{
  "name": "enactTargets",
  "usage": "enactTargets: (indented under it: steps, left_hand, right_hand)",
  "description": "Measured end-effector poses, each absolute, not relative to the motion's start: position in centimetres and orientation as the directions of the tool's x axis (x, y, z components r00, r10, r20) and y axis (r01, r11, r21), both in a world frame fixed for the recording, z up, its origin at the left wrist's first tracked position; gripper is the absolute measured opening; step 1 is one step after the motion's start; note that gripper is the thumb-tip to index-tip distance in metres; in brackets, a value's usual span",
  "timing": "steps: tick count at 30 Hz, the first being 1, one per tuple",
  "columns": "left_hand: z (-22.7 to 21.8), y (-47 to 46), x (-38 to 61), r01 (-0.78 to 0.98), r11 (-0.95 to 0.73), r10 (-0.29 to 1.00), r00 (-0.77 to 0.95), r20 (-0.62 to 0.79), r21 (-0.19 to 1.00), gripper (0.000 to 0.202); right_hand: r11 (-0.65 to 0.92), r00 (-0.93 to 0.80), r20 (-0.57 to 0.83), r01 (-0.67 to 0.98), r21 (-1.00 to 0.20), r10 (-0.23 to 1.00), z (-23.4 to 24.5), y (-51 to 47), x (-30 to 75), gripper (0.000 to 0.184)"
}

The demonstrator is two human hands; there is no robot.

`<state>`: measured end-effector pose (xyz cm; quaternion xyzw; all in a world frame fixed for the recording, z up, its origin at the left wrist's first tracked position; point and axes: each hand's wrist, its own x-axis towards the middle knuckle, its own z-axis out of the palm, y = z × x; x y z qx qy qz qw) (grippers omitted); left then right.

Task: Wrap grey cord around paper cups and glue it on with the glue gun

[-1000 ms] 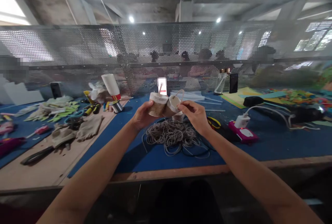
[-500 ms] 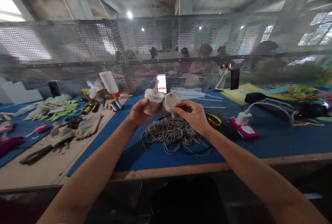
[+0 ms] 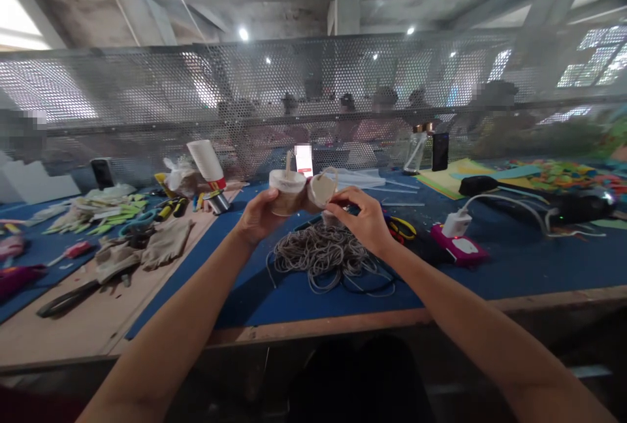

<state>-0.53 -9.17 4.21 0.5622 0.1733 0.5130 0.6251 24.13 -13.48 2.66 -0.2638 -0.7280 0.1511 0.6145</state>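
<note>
My left hand [image 3: 259,215] is wrapped round a short pale cup-like piece [image 3: 287,193] with a whitish round top and a brownish side. A thin upright strip rises from that top. Against its right side sits a second cup-like piece [image 3: 320,192], tilted, with a thin loop of cord [image 3: 334,175] standing out at its edge. My right hand [image 3: 360,213] pinches at the right edge of this second piece, at the lower end of the cord loop. Below both hands a tangled heap of grey cord [image 3: 330,256] lies on the blue table mat [image 3: 235,302].
On the left are a stack of paper cups [image 3: 204,160], a metal can [image 3: 218,201], gloves [image 3: 166,243] and scissors. A lit phone [image 3: 303,160] stands behind the hands. To the right lie yellow-handled pliers [image 3: 404,228], a pink power socket [image 3: 459,247] and a glass bottle [image 3: 415,152].
The two cup-like pieces have tipped slightly, and the strip on the left one now stands more upright. Both hands keep their hold almost in place. The whole view has shifted slightly.
</note>
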Motion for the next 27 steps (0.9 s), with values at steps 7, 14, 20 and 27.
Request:
enactTargets:
  steps: [7,14,20,27]
  left_hand:
    - [1.4,-4.5,-3.0,-0.197,-0.313,0.942,0.061,0.33,0.929,0.053]
    - [-1.9,-1.0,-4.3,0.192,-0.293,0.925,-0.193,0.328,0.937,0.073]
    - [-2.4,-1.3,-5.1,0.261,-0.289,0.928,-0.16,0.336,0.921,0.077]
    - [-1.4,-1.7,-4.9,0.24,-0.332,0.924,-0.113,0.366,0.912,0.105]
  right_hand:
    - [0.841,-0.115,0.869,0.337,-0.422,0.482,2.1,-12.7,24.5,0.006]
    - [0.829,-0.149,0.871,0.415,-0.375,0.469,1.9,-12.4,24.8,0.005]
    - [0.826,-0.172,0.873,0.448,-0.343,0.456,1.9,-12.4,24.8,0.004]
    - [0.836,-0.186,0.882,0.448,-0.316,0.433,1.8,-12.5,24.8,0.005]
